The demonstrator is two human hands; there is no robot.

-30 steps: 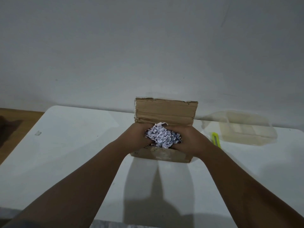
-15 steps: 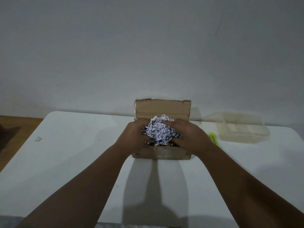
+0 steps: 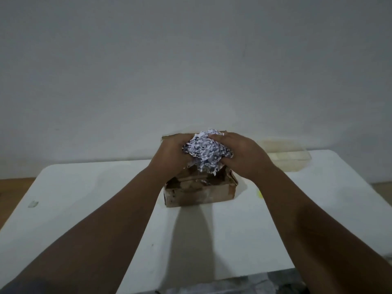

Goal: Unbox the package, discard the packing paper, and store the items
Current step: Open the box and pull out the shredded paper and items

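An open brown cardboard box (image 3: pixel 199 193) sits mid-table near the wall. Above it I hold a clump of shredded white packing paper (image 3: pixel 204 150) pressed between both hands. My left hand (image 3: pixel 169 153) grips its left side and my right hand (image 3: pixel 244 154) grips its right side. The clump hangs clear of the box rim, with a few strands trailing down toward the opening. The inside of the box is dark, and I cannot tell what lies in it.
The white table (image 3: pixel 84 198) runs to a grey wall behind. A clear plastic container (image 3: pixel 284 153) stands at the back right. A yellow-green object (image 3: pixel 259 193) peeks out beside my right forearm. Wooden floor (image 3: pixel 12 185) shows at the left.
Both hands have lifted the paper clump up out of the box. The box interior now shows below them.
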